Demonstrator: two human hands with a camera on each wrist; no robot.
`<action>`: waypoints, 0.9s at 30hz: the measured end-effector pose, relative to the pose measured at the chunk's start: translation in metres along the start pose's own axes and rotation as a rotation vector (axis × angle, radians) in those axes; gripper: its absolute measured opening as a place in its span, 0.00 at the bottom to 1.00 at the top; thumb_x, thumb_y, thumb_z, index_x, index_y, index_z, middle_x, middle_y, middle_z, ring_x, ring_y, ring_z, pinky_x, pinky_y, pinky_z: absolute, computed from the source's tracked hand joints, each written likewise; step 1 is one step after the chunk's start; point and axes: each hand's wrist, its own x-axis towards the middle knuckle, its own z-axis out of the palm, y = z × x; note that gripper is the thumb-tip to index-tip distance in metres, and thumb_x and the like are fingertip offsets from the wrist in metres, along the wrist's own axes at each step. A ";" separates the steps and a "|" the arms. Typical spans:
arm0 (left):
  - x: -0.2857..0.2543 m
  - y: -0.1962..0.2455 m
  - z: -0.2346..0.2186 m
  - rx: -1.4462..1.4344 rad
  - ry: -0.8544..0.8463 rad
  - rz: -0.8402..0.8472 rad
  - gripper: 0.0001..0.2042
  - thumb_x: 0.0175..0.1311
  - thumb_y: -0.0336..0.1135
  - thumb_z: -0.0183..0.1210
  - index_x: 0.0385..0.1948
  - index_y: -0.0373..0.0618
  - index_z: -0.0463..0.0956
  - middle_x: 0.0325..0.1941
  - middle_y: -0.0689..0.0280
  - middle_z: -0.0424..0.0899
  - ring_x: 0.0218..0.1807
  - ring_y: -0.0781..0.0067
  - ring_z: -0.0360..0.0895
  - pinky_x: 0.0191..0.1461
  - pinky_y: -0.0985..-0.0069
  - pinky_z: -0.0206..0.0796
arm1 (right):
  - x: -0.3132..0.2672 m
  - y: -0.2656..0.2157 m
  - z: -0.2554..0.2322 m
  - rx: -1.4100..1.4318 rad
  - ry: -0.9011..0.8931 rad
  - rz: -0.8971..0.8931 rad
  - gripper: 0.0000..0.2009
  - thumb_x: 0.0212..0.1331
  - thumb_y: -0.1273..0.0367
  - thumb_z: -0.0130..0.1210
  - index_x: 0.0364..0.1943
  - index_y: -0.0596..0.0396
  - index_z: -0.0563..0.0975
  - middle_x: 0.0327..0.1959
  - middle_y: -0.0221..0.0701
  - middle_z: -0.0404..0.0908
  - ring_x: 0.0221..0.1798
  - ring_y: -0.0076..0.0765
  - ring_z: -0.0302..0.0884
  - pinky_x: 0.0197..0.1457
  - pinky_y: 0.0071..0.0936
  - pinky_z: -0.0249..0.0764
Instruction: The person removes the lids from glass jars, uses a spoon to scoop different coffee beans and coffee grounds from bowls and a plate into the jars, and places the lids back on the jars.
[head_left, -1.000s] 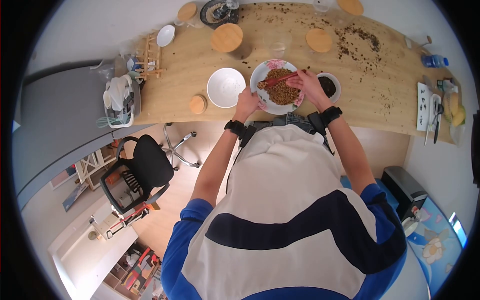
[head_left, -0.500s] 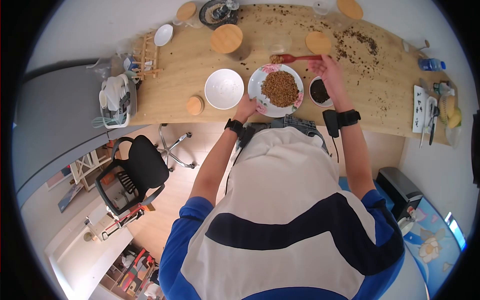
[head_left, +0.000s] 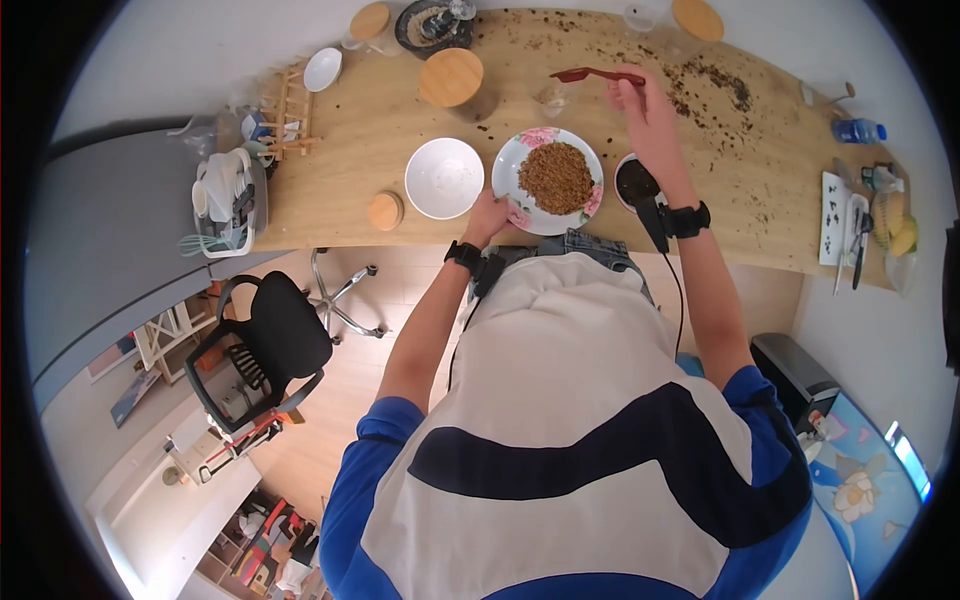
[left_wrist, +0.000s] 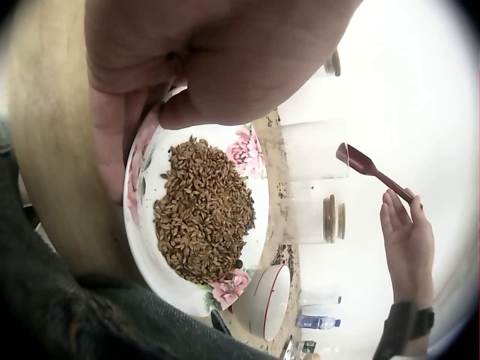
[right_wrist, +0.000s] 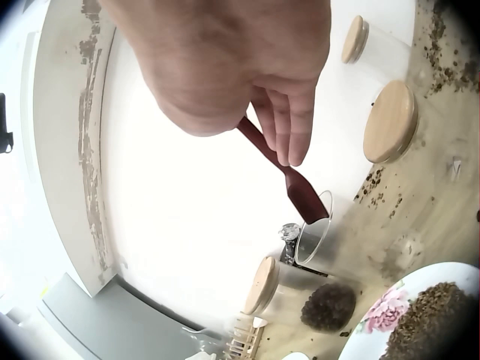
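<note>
A white plate with pink flowers (head_left: 514, 157) is held at its rim by the left hand (head_left: 488, 216), whose thumb is laid over the edge. On the plate, a brown heap of grain (head_left: 556, 179) is spread across the middle. A dark red scoop (right_wrist: 306, 199) is pinched by its handle in the right hand (head_left: 655, 135), with the other fingers extended. The scoop is raised beyond the plate, its blade at the mouth of a clear glass jar (right_wrist: 328, 238); no grain can be made out on it.

Just to the left of the left hand, a deep white bowl (head_left: 444, 178) is set on the wooden bench (head_left: 350, 170). A small white bowl with dark contents (head_left: 634, 180) is placed nearer the body than the right hand, beside the plate.

The scooping looks unfinished: a large heap is left on the plate, while only a little pale material seems to be held in the jar. How much is already done cannot be told.
</note>
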 end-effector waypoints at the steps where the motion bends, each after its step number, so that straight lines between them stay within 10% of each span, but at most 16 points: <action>1: 0.002 -0.002 -0.001 0.020 0.010 0.029 0.11 0.58 0.28 0.46 0.36 0.27 0.70 0.32 0.51 0.79 0.33 0.61 0.81 0.30 0.70 0.75 | -0.004 0.001 0.000 -0.001 -0.001 0.001 0.12 0.65 0.68 0.42 0.47 0.61 0.67 0.36 0.36 0.77 0.37 0.28 0.76 0.44 0.23 0.72; 13: 0.013 -0.021 -0.001 0.381 0.237 0.171 0.12 0.57 0.34 0.48 0.31 0.30 0.69 0.33 0.40 0.76 0.37 0.39 0.74 0.40 0.56 0.66 | -0.055 0.025 -0.019 0.115 0.293 0.068 0.10 0.65 0.68 0.42 0.44 0.59 0.69 0.33 0.36 0.78 0.31 0.27 0.75 0.36 0.22 0.70; 16: -0.012 0.016 0.007 0.532 0.292 0.232 0.11 0.57 0.33 0.48 0.32 0.31 0.69 0.32 0.40 0.76 0.38 0.38 0.73 0.41 0.55 0.65 | -0.062 0.024 -0.014 -0.336 -0.002 0.096 0.08 0.62 0.67 0.46 0.42 0.52 0.71 0.31 0.32 0.78 0.29 0.32 0.76 0.32 0.25 0.70; 19: -0.013 0.023 0.009 0.523 0.292 0.230 0.11 0.58 0.33 0.47 0.31 0.30 0.68 0.30 0.39 0.76 0.37 0.38 0.74 0.40 0.54 0.65 | -0.061 0.032 -0.005 -0.494 -0.195 -0.308 0.08 0.58 0.66 0.49 0.41 0.47 0.72 0.32 0.30 0.78 0.33 0.39 0.76 0.33 0.32 0.71; 27: -0.011 0.025 0.010 0.406 0.266 0.193 0.12 0.58 0.32 0.46 0.30 0.28 0.69 0.29 0.38 0.75 0.35 0.37 0.74 0.39 0.54 0.67 | -0.055 0.045 0.002 -0.587 -0.283 -0.070 0.08 0.60 0.65 0.46 0.36 0.55 0.71 0.29 0.40 0.78 0.31 0.46 0.75 0.33 0.37 0.71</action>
